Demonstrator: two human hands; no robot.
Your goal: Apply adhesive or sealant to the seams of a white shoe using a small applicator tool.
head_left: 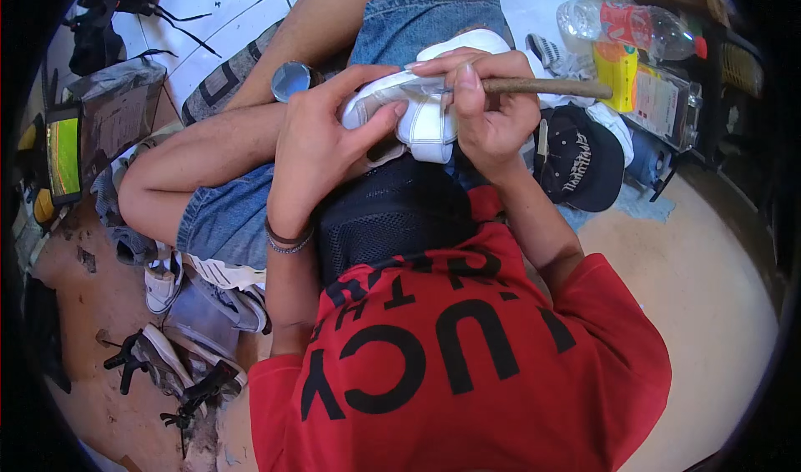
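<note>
A white shoe with a strap [430,130] rests across my lap. My left hand [321,134] grips its left side, the thumb pressed on the upper and the fingers round the edge. Between the thumb and fingers of my right hand [496,122] is a slim tool with a brown wooden handle [555,87], its handle pointing right. The tool's working end lies against the shoe between my hands, too hidden to make out. Just beyond my left hand stands a small open tin [292,80] with something grey-blue inside.
To the right lie a black cap [580,159], a clear plastic bottle with a red cap [630,28] and a yellow box [616,76]. Several shoes [221,293] and black clamps [125,359] are on the floor at left. A dark bag [121,109] stands farther up.
</note>
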